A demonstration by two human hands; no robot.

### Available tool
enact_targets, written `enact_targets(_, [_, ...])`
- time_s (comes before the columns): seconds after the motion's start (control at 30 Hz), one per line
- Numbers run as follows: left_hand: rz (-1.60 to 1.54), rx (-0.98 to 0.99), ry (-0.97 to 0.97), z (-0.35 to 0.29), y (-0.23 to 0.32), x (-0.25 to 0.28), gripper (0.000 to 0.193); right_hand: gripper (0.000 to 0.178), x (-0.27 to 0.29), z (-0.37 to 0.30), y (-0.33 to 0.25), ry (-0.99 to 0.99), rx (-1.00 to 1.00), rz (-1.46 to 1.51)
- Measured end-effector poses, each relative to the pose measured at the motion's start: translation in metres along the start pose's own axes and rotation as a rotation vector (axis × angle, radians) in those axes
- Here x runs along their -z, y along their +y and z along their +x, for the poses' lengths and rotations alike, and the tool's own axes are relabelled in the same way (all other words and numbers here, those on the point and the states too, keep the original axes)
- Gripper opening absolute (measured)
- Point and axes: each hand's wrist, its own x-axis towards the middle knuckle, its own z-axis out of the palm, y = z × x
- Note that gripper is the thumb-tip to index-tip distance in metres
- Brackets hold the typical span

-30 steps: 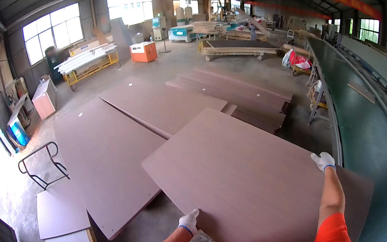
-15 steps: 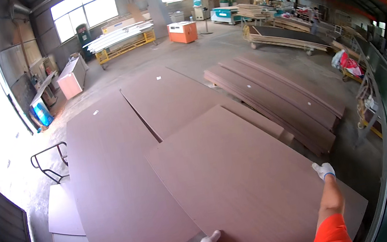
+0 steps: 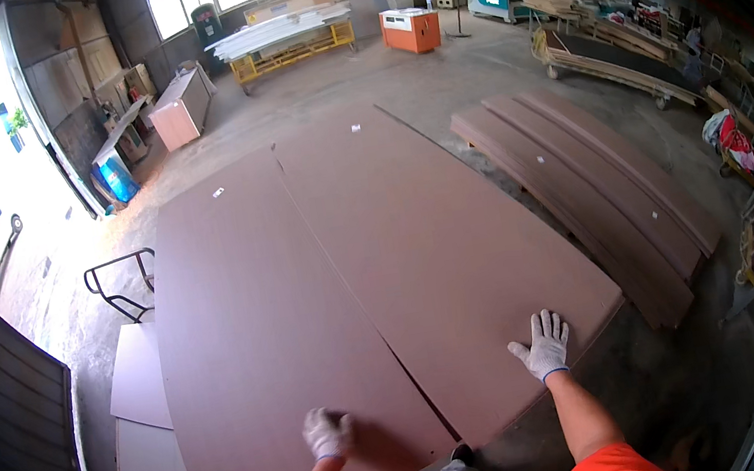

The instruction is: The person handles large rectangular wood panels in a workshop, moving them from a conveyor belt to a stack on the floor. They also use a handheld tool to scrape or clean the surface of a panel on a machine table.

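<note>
Two large flat brown panels lie side by side before me. My right hand (image 3: 544, 345), in a white knit glove, rests with fingers spread on the near part of the right panel (image 3: 438, 246), close to its right edge. My left hand (image 3: 327, 433), gloved alike, is over the near part of the left panel (image 3: 251, 314), its fingers loosely bent and holding nothing. A dark shadow falls beside it. Between the panels runs a narrow gap, widest at the near end. Each panel bears a small white label near its far end.
A stack of narrower brown boards (image 3: 578, 194) lies to the right. On the left are a black metal handle frame (image 3: 122, 276) and pale sheets (image 3: 150, 469). Farther off stand an orange cabinet (image 3: 411, 31), a yellow cart (image 3: 294, 51) with white strips, and a board-laden trolley (image 3: 616, 64).
The right panel has moved away from me and lies alongside the left one. My right hand left its side edge for its top; my left hand shifted onto the left panel.
</note>
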Motion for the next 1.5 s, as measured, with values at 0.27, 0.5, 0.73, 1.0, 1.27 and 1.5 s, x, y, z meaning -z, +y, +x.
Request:
enact_targets(0.27, [0.184,0.761,0.122,-0.021,-0.267,0.112,0.111,0.096,-0.024,-0.029,-0.054,0.072,-0.406,0.159])
enact_targets(0.5, [0.221,0.774,0.057,-0.012,-0.315,0.145,0.121,0.088,-0.048,-0.035,-0.11,0.15,-0.656,0.12])
enact_targets(0.73, [0.199,0.779,0.343,-0.03,-0.386,0.153,0.115,0.112,-0.033,-0.085,-0.186,0.08,-0.766,0.1])
enact_targets(1.0, [-0.737,0.978,0.207,-0.014,-0.465,0.126,0.115,0.123,-0.03,-0.086,-0.174,0.041,-1.169,0.396])
enact_targets(1.27, [-0.659,0.957,0.245,-0.017,-0.436,0.12,0.119,0.117,-0.041,-0.061,-0.162,0.092,-1.132,0.411])
enact_targets(1.5, [-0.706,1.009,0.252,-0.011,-0.404,0.104,0.114,0.117,-0.036,-0.014,-0.145,0.068,-1.103,0.4])
